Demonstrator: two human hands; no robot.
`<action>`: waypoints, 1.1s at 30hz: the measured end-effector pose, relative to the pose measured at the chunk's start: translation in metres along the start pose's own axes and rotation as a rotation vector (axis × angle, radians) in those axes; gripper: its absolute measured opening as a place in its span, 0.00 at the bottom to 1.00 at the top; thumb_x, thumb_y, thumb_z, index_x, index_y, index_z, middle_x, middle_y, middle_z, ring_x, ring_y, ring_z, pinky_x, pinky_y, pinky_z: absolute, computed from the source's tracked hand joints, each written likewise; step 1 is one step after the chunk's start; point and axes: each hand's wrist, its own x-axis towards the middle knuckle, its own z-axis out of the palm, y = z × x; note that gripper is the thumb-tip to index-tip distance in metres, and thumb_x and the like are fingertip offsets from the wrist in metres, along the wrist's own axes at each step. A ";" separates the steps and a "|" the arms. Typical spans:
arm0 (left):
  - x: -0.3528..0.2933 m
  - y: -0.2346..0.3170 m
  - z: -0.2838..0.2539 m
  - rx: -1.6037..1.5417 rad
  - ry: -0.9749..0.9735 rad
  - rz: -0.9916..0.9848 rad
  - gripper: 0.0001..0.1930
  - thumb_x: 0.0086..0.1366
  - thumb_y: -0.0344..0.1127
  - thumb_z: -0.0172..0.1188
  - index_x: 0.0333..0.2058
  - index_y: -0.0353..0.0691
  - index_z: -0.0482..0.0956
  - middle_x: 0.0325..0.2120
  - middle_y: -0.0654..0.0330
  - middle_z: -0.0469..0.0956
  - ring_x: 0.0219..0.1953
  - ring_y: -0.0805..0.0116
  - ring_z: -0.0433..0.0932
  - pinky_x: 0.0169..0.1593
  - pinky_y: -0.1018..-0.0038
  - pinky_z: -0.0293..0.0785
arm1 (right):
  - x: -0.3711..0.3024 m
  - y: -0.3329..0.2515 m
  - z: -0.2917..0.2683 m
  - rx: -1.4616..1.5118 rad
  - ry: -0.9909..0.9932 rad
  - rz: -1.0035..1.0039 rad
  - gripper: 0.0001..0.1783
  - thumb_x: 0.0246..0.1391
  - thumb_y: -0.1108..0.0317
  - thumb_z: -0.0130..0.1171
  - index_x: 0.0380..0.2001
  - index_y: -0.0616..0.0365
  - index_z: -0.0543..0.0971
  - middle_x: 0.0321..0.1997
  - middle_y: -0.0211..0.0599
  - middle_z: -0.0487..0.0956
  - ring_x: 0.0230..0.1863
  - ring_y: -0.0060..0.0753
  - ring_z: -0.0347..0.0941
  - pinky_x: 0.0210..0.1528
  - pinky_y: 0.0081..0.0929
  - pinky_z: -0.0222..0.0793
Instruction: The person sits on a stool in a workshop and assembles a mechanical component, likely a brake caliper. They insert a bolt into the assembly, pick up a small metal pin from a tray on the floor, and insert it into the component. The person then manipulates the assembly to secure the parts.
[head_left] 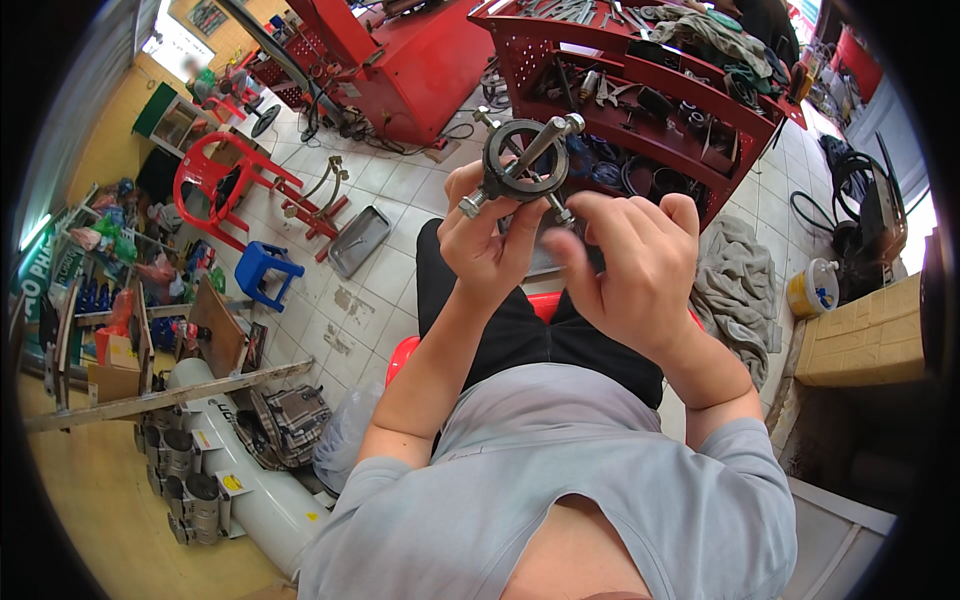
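Note:
In front of my knees, my left hand [488, 238] is closed around the lower side of a dark metal ring-shaped puller [548, 184]. Several bolts stick out from its rim, and a longer threaded bolt [540, 148] crosses the ring, its head pointing up and to the right. My right hand [638, 262] is just right of the ring. Its index fingertip is at the lower right bolt [560, 208]; whether it touches is hard to tell. The right thumb, slightly blurred, stands apart from the index finger, and nothing shows between them.
Ahead is a red tool cart [640, 75] loaded with wrenches, rags and parts. Left on the tiled floor are a grey metal tray [360, 242], a blue stool [268, 272] and a red chair [205, 180]. Grey cloth [735, 285] and a white bucket [812, 290] lie right.

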 end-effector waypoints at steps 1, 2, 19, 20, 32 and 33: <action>0.000 0.001 0.000 0.000 0.004 -0.005 0.08 0.49 0.25 0.71 0.30 0.36 0.83 0.36 0.56 0.83 0.43 0.60 0.76 0.46 0.67 0.67 | 0.001 -0.001 0.000 0.010 0.014 0.012 0.12 0.45 0.64 0.66 0.28 0.53 0.73 0.17 0.24 0.68 0.17 0.26 0.63 0.30 0.29 0.49; -0.001 0.001 0.001 -0.002 0.008 -0.009 0.08 0.49 0.26 0.71 0.30 0.36 0.83 0.37 0.56 0.83 0.43 0.60 0.76 0.46 0.67 0.67 | 0.001 -0.002 -0.001 0.019 0.028 0.023 0.12 0.46 0.64 0.66 0.28 0.53 0.73 0.17 0.24 0.68 0.17 0.26 0.63 0.30 0.29 0.49; 0.004 0.001 -0.003 0.071 -0.051 0.116 0.07 0.50 0.26 0.71 0.29 0.36 0.83 0.37 0.56 0.82 0.42 0.61 0.75 0.45 0.68 0.66 | -0.006 0.002 0.001 -0.029 -0.004 -0.034 0.14 0.44 0.59 0.67 0.26 0.53 0.74 0.16 0.24 0.69 0.16 0.26 0.62 0.29 0.29 0.50; 0.005 0.000 -0.003 0.056 -0.047 0.128 0.07 0.50 0.26 0.71 0.29 0.36 0.83 0.37 0.56 0.82 0.42 0.61 0.75 0.45 0.68 0.66 | -0.006 0.002 0.001 -0.023 -0.012 -0.025 0.14 0.44 0.59 0.67 0.27 0.53 0.74 0.17 0.24 0.69 0.16 0.26 0.62 0.29 0.29 0.50; 0.006 0.000 -0.003 0.102 -0.045 0.091 0.08 0.49 0.26 0.71 0.30 0.37 0.84 0.36 0.57 0.82 0.42 0.61 0.75 0.44 0.69 0.67 | -0.006 0.005 0.003 -0.017 -0.007 -0.047 0.13 0.46 0.61 0.66 0.30 0.53 0.73 0.18 0.24 0.71 0.17 0.25 0.64 0.29 0.29 0.50; 0.005 0.000 -0.003 0.098 -0.045 0.089 0.08 0.49 0.26 0.71 0.30 0.37 0.84 0.36 0.57 0.82 0.42 0.61 0.75 0.44 0.69 0.67 | -0.004 0.005 0.001 -0.017 -0.013 -0.040 0.13 0.46 0.62 0.66 0.30 0.53 0.73 0.18 0.24 0.71 0.17 0.25 0.64 0.29 0.28 0.50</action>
